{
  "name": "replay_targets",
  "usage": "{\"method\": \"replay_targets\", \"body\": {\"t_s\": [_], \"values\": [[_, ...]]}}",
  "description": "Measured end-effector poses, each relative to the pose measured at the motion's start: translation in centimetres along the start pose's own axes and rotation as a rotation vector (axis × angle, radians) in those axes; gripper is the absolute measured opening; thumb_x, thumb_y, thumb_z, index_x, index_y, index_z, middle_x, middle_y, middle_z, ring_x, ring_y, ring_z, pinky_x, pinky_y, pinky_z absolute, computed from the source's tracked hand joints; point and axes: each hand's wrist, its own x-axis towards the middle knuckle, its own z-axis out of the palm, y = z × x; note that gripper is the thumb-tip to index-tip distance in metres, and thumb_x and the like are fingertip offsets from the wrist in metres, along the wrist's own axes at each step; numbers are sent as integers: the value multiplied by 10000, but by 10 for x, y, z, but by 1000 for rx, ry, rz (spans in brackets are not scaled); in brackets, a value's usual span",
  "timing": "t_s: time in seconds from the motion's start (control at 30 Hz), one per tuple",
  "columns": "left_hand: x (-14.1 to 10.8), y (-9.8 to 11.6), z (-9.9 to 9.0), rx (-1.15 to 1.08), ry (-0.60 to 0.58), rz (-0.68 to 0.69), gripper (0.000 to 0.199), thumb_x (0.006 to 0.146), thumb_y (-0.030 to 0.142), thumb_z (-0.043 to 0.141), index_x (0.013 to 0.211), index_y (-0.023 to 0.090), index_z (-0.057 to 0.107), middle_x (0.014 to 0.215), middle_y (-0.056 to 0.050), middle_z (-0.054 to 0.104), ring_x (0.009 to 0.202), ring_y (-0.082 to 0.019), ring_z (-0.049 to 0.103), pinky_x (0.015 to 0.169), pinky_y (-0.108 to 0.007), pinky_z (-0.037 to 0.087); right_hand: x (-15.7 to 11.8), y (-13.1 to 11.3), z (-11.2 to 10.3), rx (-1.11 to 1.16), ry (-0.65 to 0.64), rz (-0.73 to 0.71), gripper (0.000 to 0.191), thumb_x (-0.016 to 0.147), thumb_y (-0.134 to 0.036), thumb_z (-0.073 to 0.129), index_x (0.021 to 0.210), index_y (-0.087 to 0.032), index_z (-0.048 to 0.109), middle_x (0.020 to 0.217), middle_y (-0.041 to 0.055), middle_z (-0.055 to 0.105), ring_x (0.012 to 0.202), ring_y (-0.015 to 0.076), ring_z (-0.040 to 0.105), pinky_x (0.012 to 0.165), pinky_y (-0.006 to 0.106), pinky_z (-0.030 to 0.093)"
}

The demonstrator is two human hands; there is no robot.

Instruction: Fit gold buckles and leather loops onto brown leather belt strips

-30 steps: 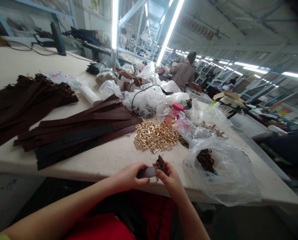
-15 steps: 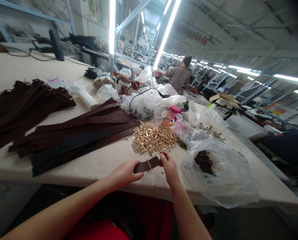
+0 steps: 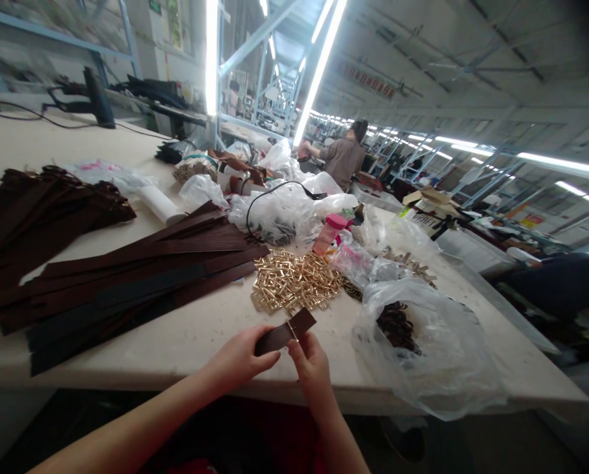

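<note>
A short end of dark brown leather strap point(image 3: 273, 338) sticks out of my left hand point(image 3: 242, 355), its thumb and fingers closed round it. Across the strap sits a gold buckle point(image 3: 292, 330). My right hand point(image 3: 312, 370) pinches the buckle's near edge between thumb and fingers, below the strap's free end. Just beyond both hands a heap of gold buckles point(image 3: 299, 280) lies on the table. Left of the heap, long dark brown straps point(image 3: 146, 260) are spread in a loose stack. How the strap runs inside my left palm is hidden.
On the pale table point(image 3: 205, 336), a plastic bag point(image 3: 452, 355) with dark rings lies open at the right. Behind the buckles stand a pink bottle point(image 3: 328, 235) and crumpled plastic bags point(image 3: 274, 214). More brown straps point(image 3: 42, 217) lie far left. A person point(image 3: 346, 158) works beyond.
My right hand has shifted from the strap's free end to the near side of the buckle. The strap's end now sticks out free. The view has turned slightly.
</note>
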Motion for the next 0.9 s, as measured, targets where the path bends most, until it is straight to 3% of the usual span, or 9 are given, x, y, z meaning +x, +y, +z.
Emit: {"method": "replay_targets", "body": {"t_s": [0.13,0.47,0.9], "values": [[-2,0,4,87,31,1,449,728,316,564,1156,187,532,1108,-77,622,961,-235,579,853,-302,428,2,-2,11,243,158,110,420,788,-506,525,1008,-149,534,950,84,637,813,197,604,703,323,504],[-6,2,10,219,34,7,420,740,285,547,1154,215,544,1114,-70,624,966,-244,587,856,-320,434,6,-6,10,722,197,322,329,641,-376,703,881,-166,620,878,41,689,819,180,639,833,340,489],[4,-15,17,332,117,55,406,756,282,544,1154,200,523,1092,-72,623,963,-233,588,841,-314,449,12,0,24,739,207,360,325,636,-400,716,832,-153,638,800,25,696,735,148,641,722,261,504]]}}
